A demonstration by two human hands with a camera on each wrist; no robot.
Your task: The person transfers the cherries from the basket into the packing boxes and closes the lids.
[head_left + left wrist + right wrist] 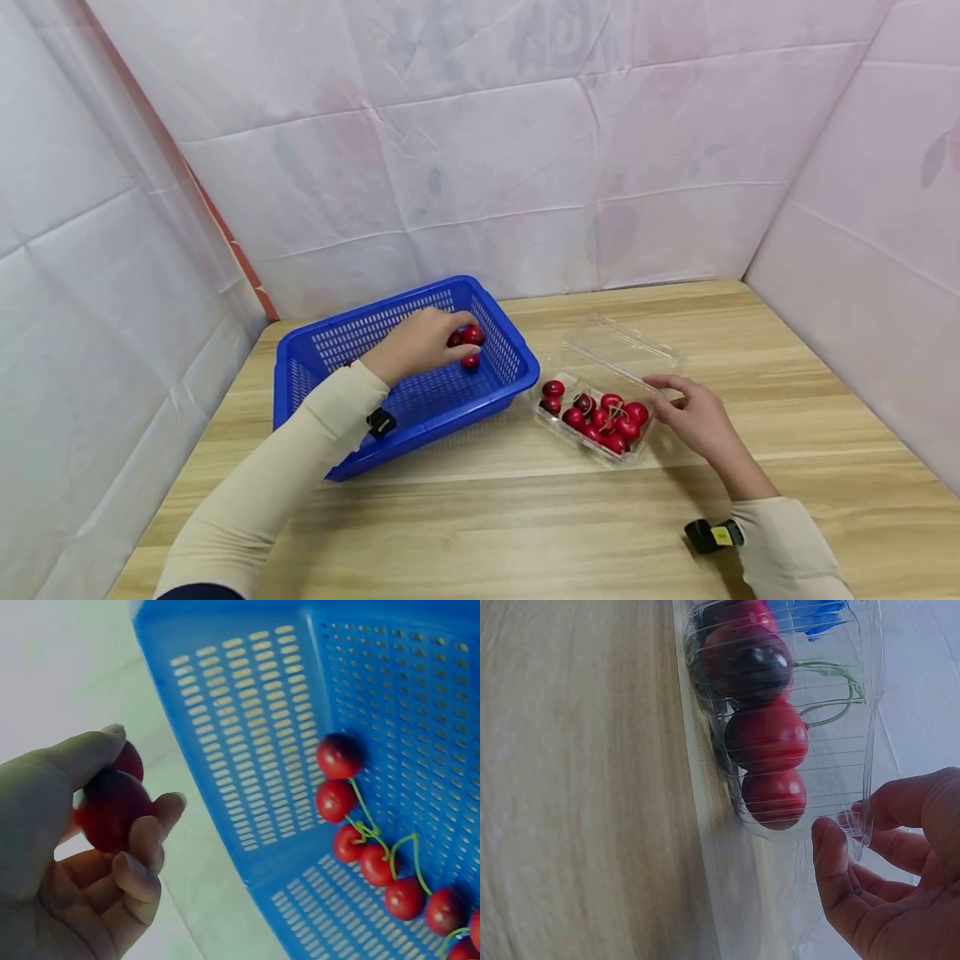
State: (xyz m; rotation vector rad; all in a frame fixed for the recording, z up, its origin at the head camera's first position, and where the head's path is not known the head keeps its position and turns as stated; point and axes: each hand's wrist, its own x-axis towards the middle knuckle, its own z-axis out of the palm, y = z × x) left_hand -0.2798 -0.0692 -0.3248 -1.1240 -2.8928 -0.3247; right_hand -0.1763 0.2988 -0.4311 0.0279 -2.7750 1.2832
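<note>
Over the blue basket (438,423), my left hand (427,340) grips red cherries (472,335) between thumb and curled fingers. At least two dark-red cherries (112,810) show in that grip in the left wrist view. More cherries on green stems (377,865) lie along the basket's bottom. To the right, my right hand (697,417) pinches the rim of a clear plastic box (558,429) between thumb and fingers. Several cherries (600,419) rest inside this box. Its transparent lid (622,346) is folded back behind it.
Both containers stand on a wooden table (480,525), the basket left of the box. Pale cloth walls (480,167) enclose the table at the back and on both sides.
</note>
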